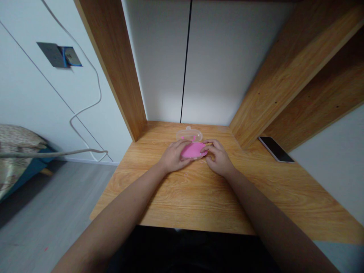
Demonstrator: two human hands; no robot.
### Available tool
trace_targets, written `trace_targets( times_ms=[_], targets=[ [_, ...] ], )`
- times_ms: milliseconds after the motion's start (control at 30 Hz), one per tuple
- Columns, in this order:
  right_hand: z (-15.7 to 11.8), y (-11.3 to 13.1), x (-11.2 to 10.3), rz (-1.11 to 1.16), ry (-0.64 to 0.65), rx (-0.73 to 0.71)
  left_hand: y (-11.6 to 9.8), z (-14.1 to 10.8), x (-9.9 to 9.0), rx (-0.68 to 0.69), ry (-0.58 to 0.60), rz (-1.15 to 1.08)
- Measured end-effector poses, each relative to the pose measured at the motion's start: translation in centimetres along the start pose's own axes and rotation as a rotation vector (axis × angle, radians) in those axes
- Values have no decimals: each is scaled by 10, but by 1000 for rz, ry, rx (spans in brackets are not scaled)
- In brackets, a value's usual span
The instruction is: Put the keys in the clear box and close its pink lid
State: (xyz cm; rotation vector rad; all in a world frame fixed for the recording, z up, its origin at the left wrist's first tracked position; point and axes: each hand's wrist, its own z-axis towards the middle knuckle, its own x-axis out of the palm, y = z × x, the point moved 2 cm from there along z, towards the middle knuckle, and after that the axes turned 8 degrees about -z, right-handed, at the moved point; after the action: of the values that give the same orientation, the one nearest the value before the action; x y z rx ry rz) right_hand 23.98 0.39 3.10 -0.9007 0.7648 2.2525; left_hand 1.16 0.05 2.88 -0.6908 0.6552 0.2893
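A small oval case lies opened on the wooden desk, in the middle of the view. Its clear lid (182, 134) is tipped back on the far side, with small pink bits showing at it. The near part holds a smooth pink oval piece (192, 150). My left hand (173, 156) is closed around the left end, fingers behind and thumb along the front. At the right end, my right hand (218, 157) grips the rim of the pink piece with curled fingers. Whether the pink piece is loose from the case I cannot tell.
The wooden desk (193, 204) runs back to a white panel (162, 76) between two upright boards. A dark-screened phone (275, 149) lies at the right by a board. A pale cable (98, 81) hangs down the left wall past a socket plate (52, 55).
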Motion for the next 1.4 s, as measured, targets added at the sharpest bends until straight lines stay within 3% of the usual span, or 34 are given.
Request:
trace_targets(
  times_ms=[1400],
  targets=[
    [2,6,-6,-6,4,-8,1,0,0,6,0,11]
  ],
)
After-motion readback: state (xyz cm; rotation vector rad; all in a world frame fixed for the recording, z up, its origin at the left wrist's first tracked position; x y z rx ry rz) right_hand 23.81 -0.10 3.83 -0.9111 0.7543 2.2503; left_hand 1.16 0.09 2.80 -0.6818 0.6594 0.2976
